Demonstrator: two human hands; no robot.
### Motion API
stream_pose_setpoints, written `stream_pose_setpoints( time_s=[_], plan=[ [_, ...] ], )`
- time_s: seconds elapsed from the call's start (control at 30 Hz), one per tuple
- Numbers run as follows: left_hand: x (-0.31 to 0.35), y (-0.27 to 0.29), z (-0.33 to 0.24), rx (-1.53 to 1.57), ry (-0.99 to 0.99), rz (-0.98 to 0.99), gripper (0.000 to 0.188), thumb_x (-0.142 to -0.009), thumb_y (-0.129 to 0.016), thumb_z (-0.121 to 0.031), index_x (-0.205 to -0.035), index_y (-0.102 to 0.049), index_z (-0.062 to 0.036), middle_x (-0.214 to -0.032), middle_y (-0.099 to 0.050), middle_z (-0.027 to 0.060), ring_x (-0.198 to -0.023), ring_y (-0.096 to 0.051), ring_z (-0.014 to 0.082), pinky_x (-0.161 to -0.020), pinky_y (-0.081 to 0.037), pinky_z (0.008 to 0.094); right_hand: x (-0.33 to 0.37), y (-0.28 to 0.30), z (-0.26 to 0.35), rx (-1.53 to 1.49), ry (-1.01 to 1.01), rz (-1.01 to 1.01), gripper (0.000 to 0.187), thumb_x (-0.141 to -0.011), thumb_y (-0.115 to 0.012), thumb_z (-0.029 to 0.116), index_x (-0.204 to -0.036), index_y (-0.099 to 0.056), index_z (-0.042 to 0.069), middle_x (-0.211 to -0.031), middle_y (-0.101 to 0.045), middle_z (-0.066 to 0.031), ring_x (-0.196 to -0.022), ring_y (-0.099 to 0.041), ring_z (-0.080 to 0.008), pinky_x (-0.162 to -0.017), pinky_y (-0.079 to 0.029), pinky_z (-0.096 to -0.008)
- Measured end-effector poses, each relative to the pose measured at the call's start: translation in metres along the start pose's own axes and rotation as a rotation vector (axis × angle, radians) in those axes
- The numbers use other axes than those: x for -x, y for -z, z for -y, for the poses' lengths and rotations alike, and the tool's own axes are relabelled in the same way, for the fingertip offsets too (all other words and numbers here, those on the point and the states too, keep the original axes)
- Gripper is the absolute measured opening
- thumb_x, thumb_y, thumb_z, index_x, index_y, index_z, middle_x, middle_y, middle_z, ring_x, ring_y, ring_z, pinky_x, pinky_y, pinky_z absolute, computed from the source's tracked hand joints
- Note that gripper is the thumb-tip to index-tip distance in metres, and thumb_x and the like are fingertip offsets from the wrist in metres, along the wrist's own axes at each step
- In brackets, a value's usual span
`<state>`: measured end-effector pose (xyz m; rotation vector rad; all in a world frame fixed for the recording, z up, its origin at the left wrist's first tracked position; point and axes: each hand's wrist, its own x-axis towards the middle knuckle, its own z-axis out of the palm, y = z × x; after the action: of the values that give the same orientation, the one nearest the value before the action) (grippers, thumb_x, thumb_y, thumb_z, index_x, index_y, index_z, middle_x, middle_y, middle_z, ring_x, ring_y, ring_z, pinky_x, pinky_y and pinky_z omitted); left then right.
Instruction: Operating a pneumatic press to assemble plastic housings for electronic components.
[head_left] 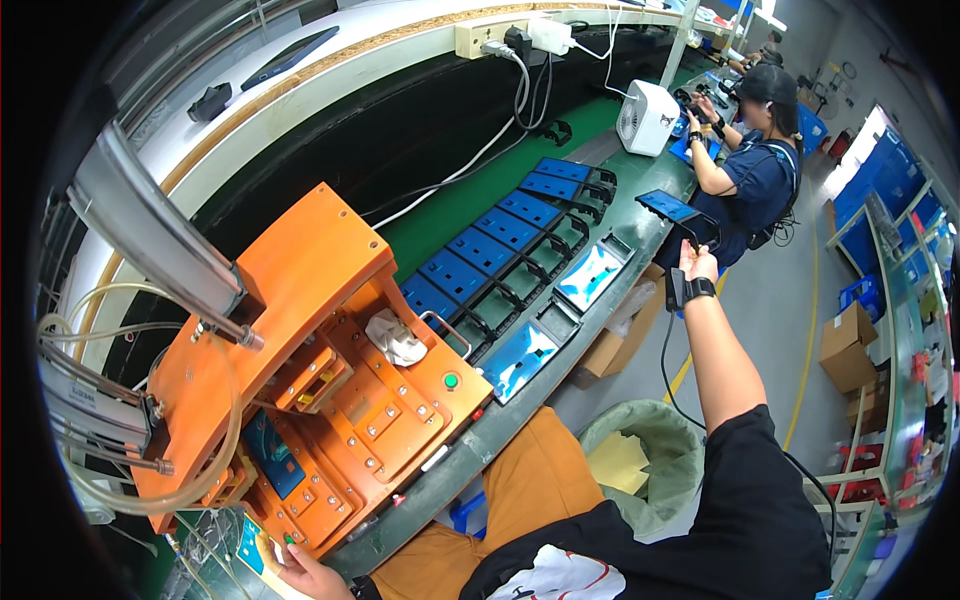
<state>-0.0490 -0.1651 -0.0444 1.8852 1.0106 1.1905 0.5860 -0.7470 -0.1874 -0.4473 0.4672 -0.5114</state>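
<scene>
My right hand (697,262) is stretched out to the right over the bench edge, its fingers closed on the black frame of a blue panel (668,206). The panel is tilted, its blue face up. At the lower left, my left hand (308,574) has its thumb and fingers apart at the front corner of an orange press machine (400,410). Its thumb is at a small green button (291,541). A blue piece with a yellow edge (250,548) shows beside those fingers. Another dark blue panel (272,455) lies in the machine's bed.
Black-framed blue panels (480,250) stand in a row on the green bench; two shinier framed pieces (522,360) lie along its near edge. A crumpled white cloth (396,337) rests on the machine. A lined bin (650,480) stands below. Farther right, a co-worker (765,170) sits beside a white fan (650,118).
</scene>
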Motion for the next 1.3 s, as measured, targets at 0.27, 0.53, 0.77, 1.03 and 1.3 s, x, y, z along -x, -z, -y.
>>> stream_pose_setpoints(
  time_s=[0.27, 0.53, 0.77, 1.03, 1.3],
  plan=[
    [-0.01, 0.0, -0.006, -0.209, -0.014, 0.012, 0.044, -0.103, -0.051, -0.007, -0.145, -0.054, 0.0043, -0.115, -0.064, 0.013, -0.088, -0.058, 0.0197, -0.082, -0.05, 0.0311, -0.064, 0.0, -0.053, 0.314, -0.196, 0.056, 0.029, -0.107, -0.064, 0.018, -0.11, -0.056, -0.01, -0.109, -0.067, -0.0203, -0.092, -0.074, -0.0335, -0.082, -0.069, -0.0406],
    [-0.008, -0.012, -0.029, -0.262, 0.146, -0.018, 0.043, -0.105, -0.055, -0.013, -0.145, -0.053, 0.0047, -0.139, -0.064, 0.0205, -0.123, -0.064, 0.0284, -0.101, -0.051, 0.0354, -0.053, -0.006, -0.071, 1.149, -0.214, 0.098, 0.027, -0.098, -0.074, 0.035, -0.104, -0.071, 0.009, -0.084, -0.067, -0.0055, -0.065, -0.065, -0.0197, -0.053, -0.053, -0.0344],
    [-0.015, -0.006, -0.021, -0.448, -0.131, -0.061, 0.04, -0.105, -0.057, -0.014, -0.139, -0.055, 0.0081, -0.132, -0.065, 0.025, -0.122, -0.064, 0.0328, -0.104, -0.052, 0.0393, -0.023, -0.03, -0.075, 1.778, 0.05, 0.181, 0.028, -0.094, -0.077, 0.034, -0.097, -0.069, 0.007, -0.07, -0.06, -0.0058, -0.057, -0.058, -0.0219, -0.05, -0.048, -0.0392],
    [-0.02, 0.009, -0.01, -0.194, 0.002, 0.042, 0.053, -0.097, -0.053, 0.002, -0.15, -0.051, 0.008, -0.115, -0.069, 0.0177, -0.095, -0.064, 0.0249, -0.087, -0.053, 0.0378, -0.012, -0.04, -0.069, 1.866, 0.356, 0.232, 0.027, -0.083, -0.06, 0.016, -0.099, -0.077, 0.004, -0.091, -0.077, -0.0221, -0.084, -0.077, -0.036, -0.078, -0.06, -0.0454],
    [-0.008, 0.016, -0.014, -0.329, 0.098, 0.01, 0.051, -0.099, -0.052, -0.003, -0.15, -0.059, -0.0014, -0.131, -0.07, 0.0208, -0.099, -0.066, 0.0297, -0.088, -0.052, 0.0378, 0.215, -0.035, -0.043, 1.248, 0.305, 0.96, 0.019, -0.098, -0.074, 0.013, -0.113, -0.071, 0.002, -0.096, -0.071, -0.0028, -0.086, -0.067, -0.0113, -0.077, -0.055, -0.0293]
  ],
)
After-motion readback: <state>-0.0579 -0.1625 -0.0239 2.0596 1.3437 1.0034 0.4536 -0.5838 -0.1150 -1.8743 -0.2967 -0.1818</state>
